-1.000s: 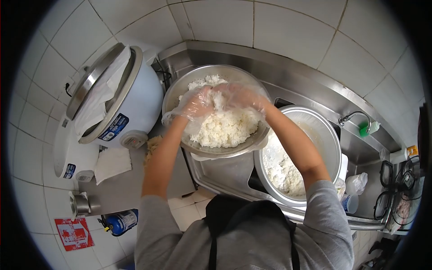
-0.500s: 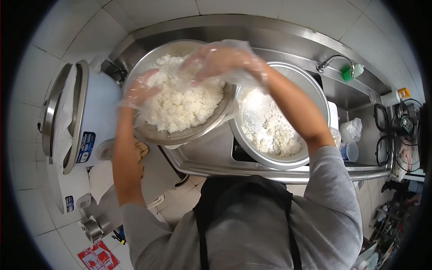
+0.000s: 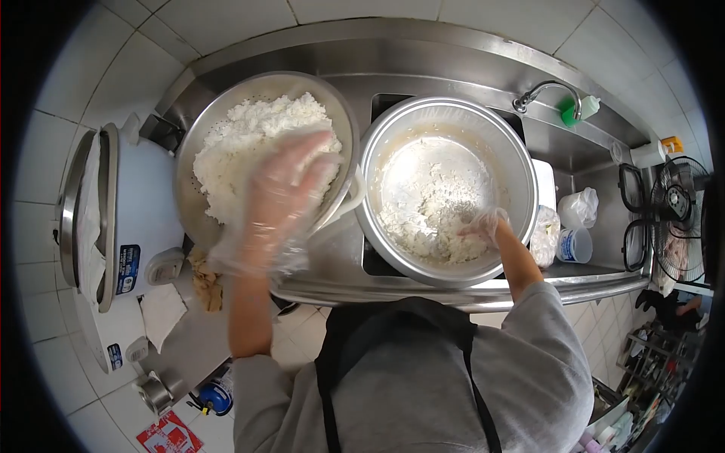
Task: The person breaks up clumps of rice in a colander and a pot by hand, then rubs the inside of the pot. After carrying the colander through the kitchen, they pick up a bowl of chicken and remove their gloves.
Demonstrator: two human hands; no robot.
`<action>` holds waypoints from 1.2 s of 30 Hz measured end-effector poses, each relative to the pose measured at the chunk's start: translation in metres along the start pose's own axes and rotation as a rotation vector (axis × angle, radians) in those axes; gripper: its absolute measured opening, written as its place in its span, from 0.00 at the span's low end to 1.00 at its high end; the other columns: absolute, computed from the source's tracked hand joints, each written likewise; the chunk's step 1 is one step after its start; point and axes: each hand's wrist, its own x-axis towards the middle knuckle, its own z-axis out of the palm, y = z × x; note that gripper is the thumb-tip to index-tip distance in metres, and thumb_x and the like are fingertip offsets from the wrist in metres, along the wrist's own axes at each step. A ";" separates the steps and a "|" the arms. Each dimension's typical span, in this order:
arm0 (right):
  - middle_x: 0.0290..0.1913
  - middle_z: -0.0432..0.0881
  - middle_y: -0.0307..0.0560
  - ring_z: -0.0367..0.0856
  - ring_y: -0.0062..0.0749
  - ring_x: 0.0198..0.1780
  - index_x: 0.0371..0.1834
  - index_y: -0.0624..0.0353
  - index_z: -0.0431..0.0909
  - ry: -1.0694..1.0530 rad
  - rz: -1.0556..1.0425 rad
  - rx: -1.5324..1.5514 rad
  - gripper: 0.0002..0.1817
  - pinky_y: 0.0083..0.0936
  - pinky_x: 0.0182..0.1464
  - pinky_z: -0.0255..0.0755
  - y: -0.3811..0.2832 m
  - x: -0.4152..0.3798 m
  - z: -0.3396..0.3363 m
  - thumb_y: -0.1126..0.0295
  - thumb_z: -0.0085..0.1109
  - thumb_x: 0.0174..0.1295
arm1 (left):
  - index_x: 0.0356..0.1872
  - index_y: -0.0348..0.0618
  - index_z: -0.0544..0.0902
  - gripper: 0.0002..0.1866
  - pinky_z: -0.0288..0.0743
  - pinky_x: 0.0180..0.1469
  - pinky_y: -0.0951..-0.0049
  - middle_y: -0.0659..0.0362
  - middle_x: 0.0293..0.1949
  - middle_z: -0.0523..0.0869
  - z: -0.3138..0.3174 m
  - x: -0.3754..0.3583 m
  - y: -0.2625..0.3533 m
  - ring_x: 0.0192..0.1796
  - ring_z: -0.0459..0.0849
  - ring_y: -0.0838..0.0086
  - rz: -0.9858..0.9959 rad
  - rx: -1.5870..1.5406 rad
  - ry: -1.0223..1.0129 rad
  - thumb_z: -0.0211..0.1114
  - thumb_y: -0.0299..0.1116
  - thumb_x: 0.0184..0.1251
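My left hand (image 3: 291, 181), in a clear plastic glove, hangs blurred over the metal colander (image 3: 198, 128), its fingers apart and nothing seen in them. A large heap of white cooked rice (image 3: 245, 143) fills the colander. Inside the deep aluminium pot (image 3: 521, 162) to its right, my right hand (image 3: 487, 224), gloved too, reaches down with curled fingers into the leftover rice (image 3: 430, 219). The fingertips are partly hidden in that rice. Grains also cling to the pot's inner wall.
The pot and colander rest over a steel sink counter (image 3: 340, 253). At left stands a big rice cooker (image 3: 147, 211) with its lid raised. A tap (image 3: 547, 94), a green bottle (image 3: 580, 112), a plastic tub (image 3: 575, 245) and a fan (image 3: 676, 198) are at right.
My right hand has moved from above the colander down into the pot. My left hand has shifted right across the rice. The view has shifted slightly.
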 end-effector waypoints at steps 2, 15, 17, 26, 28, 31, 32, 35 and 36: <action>0.46 0.79 0.52 0.77 0.36 0.45 0.45 0.58 0.78 0.013 0.026 -0.191 0.42 0.29 0.48 0.70 0.013 0.034 0.011 0.30 0.57 0.38 | 0.49 0.46 0.78 0.15 0.70 0.54 0.74 0.57 0.48 0.79 0.039 -0.006 0.017 0.51 0.77 0.72 -0.020 -0.151 -0.107 0.61 0.30 0.59; 0.44 0.80 0.48 0.76 0.37 0.47 0.48 0.60 0.75 0.423 -0.399 0.006 0.24 0.23 0.50 0.67 0.055 0.044 0.061 0.50 0.45 0.63 | 0.60 0.35 0.64 0.37 0.58 0.63 0.66 0.46 0.59 0.68 0.372 -0.054 -0.143 0.62 0.66 0.59 -0.609 0.193 -0.977 0.38 0.59 0.64; 0.44 0.79 0.49 0.76 0.39 0.47 0.50 0.59 0.73 0.639 -0.544 -0.444 0.24 0.24 0.50 0.67 0.059 0.061 0.060 0.50 0.43 0.63 | 0.61 0.35 0.62 0.36 0.61 0.62 0.66 0.47 0.58 0.70 0.426 -0.072 -0.143 0.60 0.68 0.59 -0.635 0.094 -0.815 0.36 0.58 0.66; 0.49 0.76 0.46 0.75 0.31 0.46 0.55 0.65 0.67 -0.025 -0.164 1.032 0.27 0.23 0.46 0.70 -0.024 -0.016 0.029 0.52 0.40 0.65 | 0.57 0.41 0.68 0.33 0.69 0.56 0.67 0.52 0.52 0.74 0.409 -0.069 -0.095 0.52 0.75 0.64 -1.243 -1.527 -0.488 0.37 0.59 0.66; 0.46 0.77 0.46 0.76 0.31 0.43 0.54 0.67 0.67 0.209 -0.234 0.862 0.25 0.24 0.43 0.71 -0.014 0.011 0.042 0.55 0.44 0.65 | 0.50 0.41 0.73 0.26 0.73 0.44 0.68 0.53 0.49 0.75 0.388 -0.058 -0.077 0.47 0.75 0.69 -1.075 -1.341 -0.292 0.46 0.54 0.66; 0.38 0.78 0.46 0.76 0.28 0.36 0.51 0.69 0.67 0.701 -0.441 0.975 0.22 0.24 0.37 0.71 -0.019 0.020 0.061 0.60 0.48 0.64 | 0.45 0.39 0.74 0.19 0.71 0.45 0.68 0.51 0.46 0.75 0.371 -0.035 -0.052 0.46 0.73 0.71 -0.773 -1.113 -0.110 0.55 0.45 0.63; 0.34 0.79 0.45 0.76 0.26 0.32 0.49 0.70 0.68 0.964 -0.574 1.283 0.20 0.23 0.33 0.71 -0.026 0.019 0.064 0.63 0.49 0.64 | 0.44 0.38 0.74 0.18 0.70 0.48 0.68 0.50 0.47 0.74 0.352 -0.023 -0.034 0.48 0.72 0.70 -0.650 -1.067 -0.083 0.58 0.42 0.62; 0.34 0.78 0.43 0.74 0.22 0.31 0.49 0.71 0.68 0.856 -0.673 1.497 0.19 0.17 0.32 0.69 -0.069 -0.082 0.015 0.64 0.51 0.63 | 0.43 0.35 0.72 0.18 0.63 0.56 0.67 0.51 0.51 0.69 0.341 0.002 -0.011 0.55 0.67 0.64 -0.408 -1.110 0.147 0.61 0.39 0.59; 0.37 0.77 0.44 0.73 0.18 0.34 0.50 0.70 0.67 0.789 -0.753 1.453 0.20 0.12 0.32 0.68 -0.073 -0.094 0.005 0.64 0.52 0.62 | 0.43 0.35 0.72 0.18 0.63 0.56 0.67 0.51 0.51 0.69 0.318 0.011 0.002 0.55 0.67 0.64 -0.402 -1.111 0.156 0.61 0.39 0.59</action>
